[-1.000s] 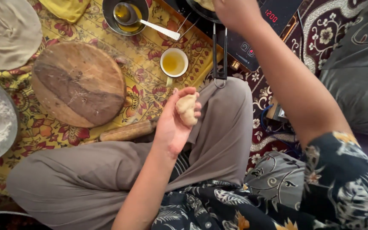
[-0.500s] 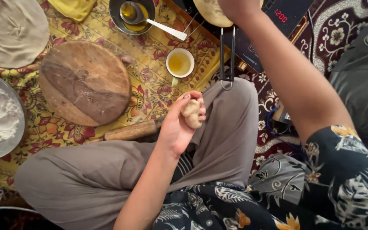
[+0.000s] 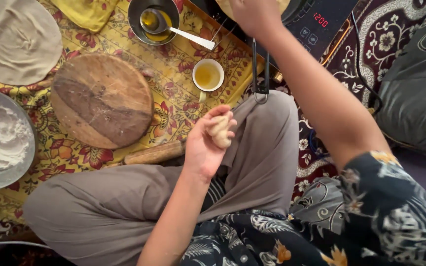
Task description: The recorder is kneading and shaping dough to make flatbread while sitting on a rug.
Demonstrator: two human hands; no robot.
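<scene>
My left hand [image 3: 202, 150] hovers over my knee, palm up, fingers curled around a pale lump of dough [image 3: 220, 132]. My right hand [image 3: 251, 15] reaches out to the top edge of the view, over a pan on a black induction cooker [image 3: 321, 24]. Its fingers are cut off by the frame, so I cannot see what they touch. The pan's wire handle [image 3: 261, 69] points back toward my knee. A round wooden board [image 3: 102, 101] lies left of the dough, and a wooden rolling pin [image 3: 154, 153] rests beside my leg.
A white cup of oil [image 3: 207, 75] and a steel bowl with a spoon [image 3: 153, 19] stand on the yellow floral cloth [image 3: 173, 54]. A metal plate of flour [image 3: 1, 140] and a rolled-out flat dough [image 3: 16, 39] are at the left. A grey cushion [image 3: 415, 83] lies to the right.
My left hand has worked the dough lump with small finger movements and stayed over my knee. My right hand has stayed over the pan, and the view has shifted slightly.
</scene>
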